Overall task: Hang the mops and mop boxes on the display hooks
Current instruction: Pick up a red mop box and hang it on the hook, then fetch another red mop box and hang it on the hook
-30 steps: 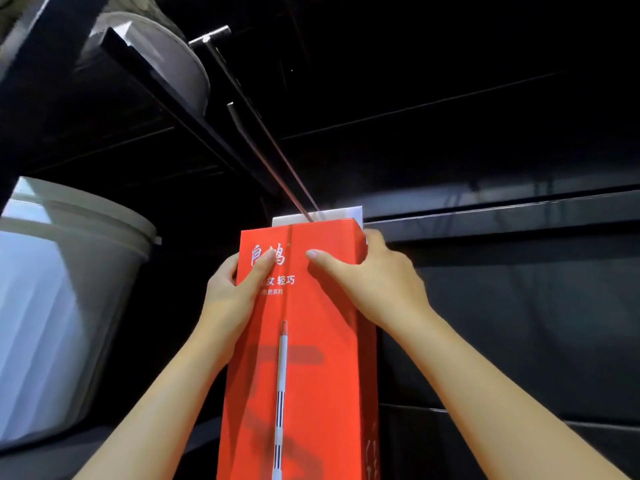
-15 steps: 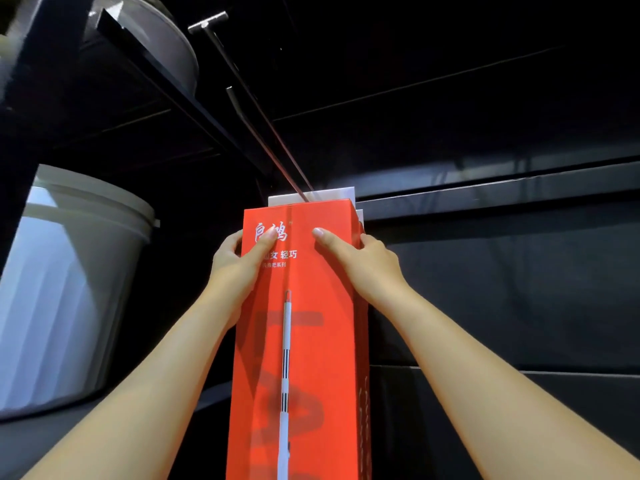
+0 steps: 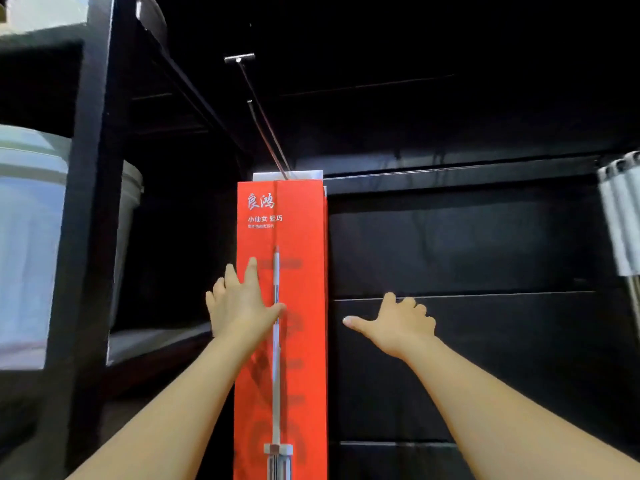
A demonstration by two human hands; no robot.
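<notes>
Mop box [image 3: 301, 271] hangs upright on the hook [image 3: 264, 133], in front of a white box [image 3: 304, 174]; left hand [image 3: 242, 306] lies spread and flat at its left edge, gripping nothing; right hand [image 3: 394, 323] is clear of it, loose and empty; a sideways nudge could swing the box or slide it off the hook's end.

- Red mop box [image 3: 298, 237]: tall, narrow, upright; hangs at the wall end of the display hook [image 3: 267, 119], top edge right under the wires. White characters near the top of the front, printed mop picture down the middle.
- White box [image 3: 301, 174]: only the top edge visible, just behind the red one, on the same hook.
- Hook itself: two thin metal wires, slanting down from a small crossbar to the box tops.
- Mops [image 3: 620, 216]: white handles, bunched at the far right edge, partly cut off.
</notes>
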